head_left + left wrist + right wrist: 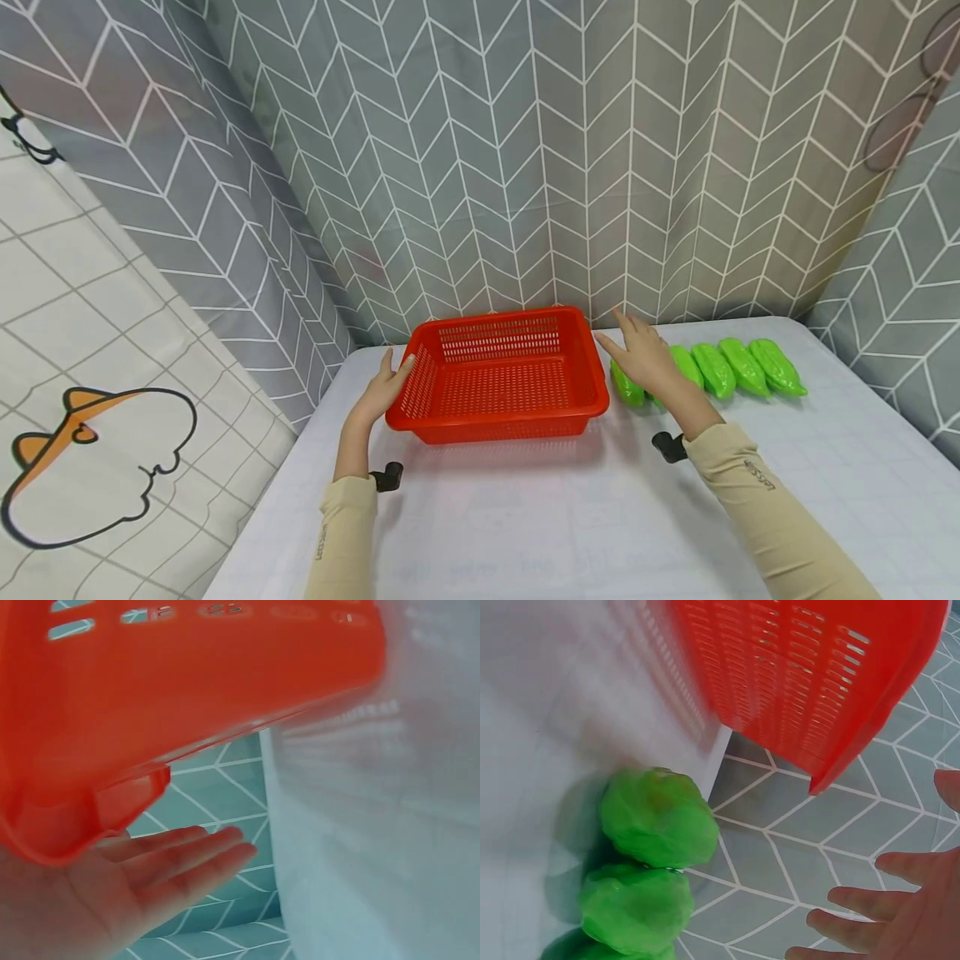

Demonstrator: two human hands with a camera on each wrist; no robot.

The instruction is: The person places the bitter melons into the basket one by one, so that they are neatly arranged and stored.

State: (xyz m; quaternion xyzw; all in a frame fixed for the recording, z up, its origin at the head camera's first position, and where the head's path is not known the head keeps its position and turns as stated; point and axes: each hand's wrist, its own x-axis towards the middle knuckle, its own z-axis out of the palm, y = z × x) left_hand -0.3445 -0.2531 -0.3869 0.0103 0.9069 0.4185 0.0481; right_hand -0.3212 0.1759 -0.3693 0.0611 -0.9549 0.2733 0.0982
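Observation:
A red perforated plastic basket (495, 425) stands on the white table between my two hands. My left hand (382, 392) is at its left rim, the thumb reaching over the rim. In the left wrist view the left fingers (191, 870) extend straight below the basket's outer wall (210, 690). Just off the right rim, my right hand (641, 358) has its fingers spread and holds nothing. The right wrist view shows a gap between those fingers (862, 904) and the basket (780, 682). Near that hand sits a row of shiny green, pointed, wrapped-looking things (742, 367).
The green row runs along the back right of the white table (525, 533), partly hidden by my right hand. Behind the table's far edge hangs a grey patterned curtain (487, 167). A white tiled-pattern sheet (112, 333) with a cartoon drawing hangs at left.

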